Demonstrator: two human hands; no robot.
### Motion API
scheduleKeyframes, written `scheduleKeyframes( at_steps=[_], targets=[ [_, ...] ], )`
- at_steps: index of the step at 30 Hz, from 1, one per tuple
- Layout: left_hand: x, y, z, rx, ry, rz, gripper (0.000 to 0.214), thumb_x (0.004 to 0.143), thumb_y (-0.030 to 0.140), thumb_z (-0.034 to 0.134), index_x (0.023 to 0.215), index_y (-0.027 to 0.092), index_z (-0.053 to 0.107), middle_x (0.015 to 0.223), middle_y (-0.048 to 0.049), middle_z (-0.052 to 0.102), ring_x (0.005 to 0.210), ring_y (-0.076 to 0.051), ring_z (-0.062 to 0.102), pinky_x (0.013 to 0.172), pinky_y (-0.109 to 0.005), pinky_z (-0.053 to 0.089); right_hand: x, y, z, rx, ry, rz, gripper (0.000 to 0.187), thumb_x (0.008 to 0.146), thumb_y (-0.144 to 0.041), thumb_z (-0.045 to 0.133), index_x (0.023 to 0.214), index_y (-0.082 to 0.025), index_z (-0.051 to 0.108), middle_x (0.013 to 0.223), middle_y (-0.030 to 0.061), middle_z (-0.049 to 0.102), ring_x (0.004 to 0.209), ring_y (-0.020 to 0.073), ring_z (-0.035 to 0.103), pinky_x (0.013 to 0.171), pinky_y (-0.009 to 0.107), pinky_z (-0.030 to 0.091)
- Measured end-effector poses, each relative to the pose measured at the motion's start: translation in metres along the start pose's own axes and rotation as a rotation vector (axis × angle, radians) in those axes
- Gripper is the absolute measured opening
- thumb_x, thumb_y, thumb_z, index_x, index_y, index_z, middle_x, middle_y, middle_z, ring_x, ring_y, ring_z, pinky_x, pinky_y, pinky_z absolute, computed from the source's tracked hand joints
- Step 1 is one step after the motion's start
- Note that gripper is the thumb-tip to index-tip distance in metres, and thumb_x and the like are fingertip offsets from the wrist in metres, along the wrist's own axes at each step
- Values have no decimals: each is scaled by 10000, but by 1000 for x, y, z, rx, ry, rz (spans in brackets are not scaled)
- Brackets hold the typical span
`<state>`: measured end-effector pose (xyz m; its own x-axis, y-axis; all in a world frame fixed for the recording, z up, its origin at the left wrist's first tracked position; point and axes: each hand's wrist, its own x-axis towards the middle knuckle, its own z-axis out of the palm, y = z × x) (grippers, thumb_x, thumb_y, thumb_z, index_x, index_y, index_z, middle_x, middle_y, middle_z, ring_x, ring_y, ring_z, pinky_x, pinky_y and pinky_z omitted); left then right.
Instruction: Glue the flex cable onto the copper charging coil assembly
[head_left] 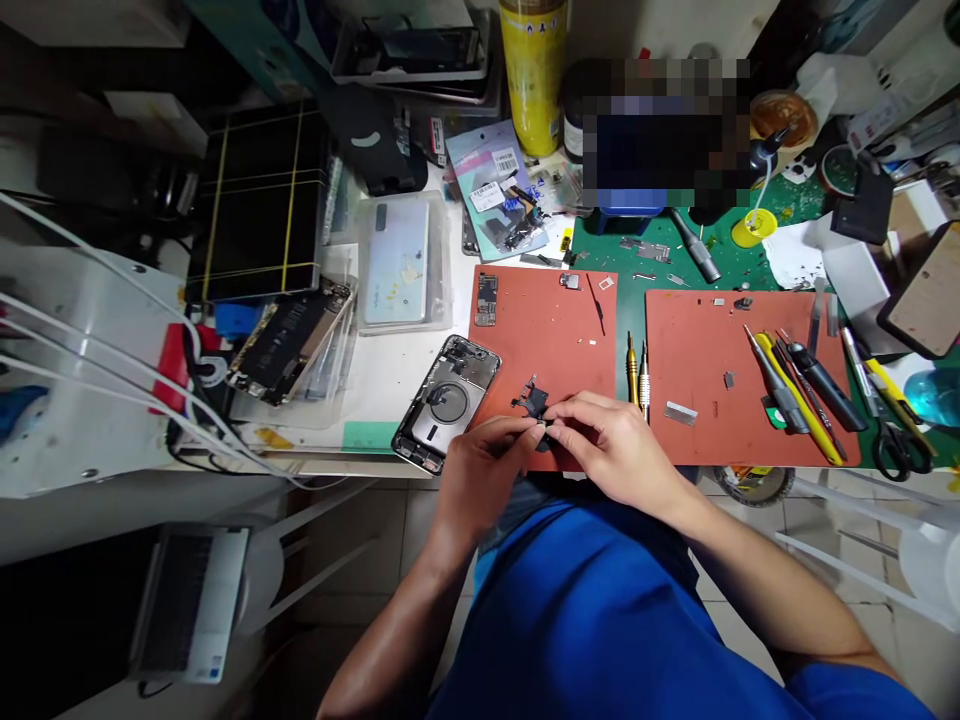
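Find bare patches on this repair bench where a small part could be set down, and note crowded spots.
Free: the left red mat between the logic board and the left hand and right hand pinching a small black part; the right red mat beside the screwdrivers. Crowded: its right edge under hand tools, and behind, around the yellow can.

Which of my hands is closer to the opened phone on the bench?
Left. The left hand lies just right of the opened phone, close by its lower end; the right hand is farther right, over the red mat. Both pinch a small black part.
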<state>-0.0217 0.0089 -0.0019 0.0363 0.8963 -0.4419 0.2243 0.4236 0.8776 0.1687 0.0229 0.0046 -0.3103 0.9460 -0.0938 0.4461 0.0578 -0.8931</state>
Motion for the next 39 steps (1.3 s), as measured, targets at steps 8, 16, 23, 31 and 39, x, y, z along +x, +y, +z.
scheduleKeyframes(
  at_steps=[8, 16, 23, 31, 39],
  targets=[
    [2, 1, -3, -43, -46, -15, 276, 848, 446, 799, 895, 175, 819, 578, 33, 595, 533, -105, 474, 506, -238, 350, 6, -1, 0, 11, -27, -32, 173, 1062, -224, 575, 941, -221, 698, 935, 36, 725, 844, 169, 669, 777, 307, 504],
    [2, 3, -6, -48, -99, -5, 283, 884, 457, 767, 914, 181, 817, 563, 36, 584, 531, -109, 473, 517, -243, 351, 6, 1, 2, -27, -83, -77, 221, 1110, -257, 465, 959, -221, 622, 950, 52, 658, 814, 170, 601, 755, 310, 468],
    [1, 2, -9, -59, -126, -10, 311, 924, 484, 738, 936, 181, 809, 580, 32, 581, 551, -114, 462, 531, -253, 350, 6, 0, 3, -20, -87, -66, 227, 1116, -270, 447, 956, -223, 601, 940, 48, 640, 818, 170, 596, 764, 311, 464],
    [2, 4, -8, -3, -100, -3, 310, 945, 468, 690, 829, 190, 767, 573, 36, 564, 533, -115, 460, 524, -253, 357, 5, 3, 6, -29, -61, -93, 216, 1114, -278, 447, 986, -229, 614, 946, 59, 652, 834, 184, 622, 769, 322, 489],
    [2, 6, -4, 31, -52, -39, 290, 920, 409, 667, 730, 195, 714, 558, 44, 556, 525, -112, 463, 521, -255, 361, 2, 9, 11, -85, -24, -211, 236, 1100, -181, 379, 1057, -229, 606, 995, 84, 647, 883, 205, 635, 788, 344, 528]
  ],
)
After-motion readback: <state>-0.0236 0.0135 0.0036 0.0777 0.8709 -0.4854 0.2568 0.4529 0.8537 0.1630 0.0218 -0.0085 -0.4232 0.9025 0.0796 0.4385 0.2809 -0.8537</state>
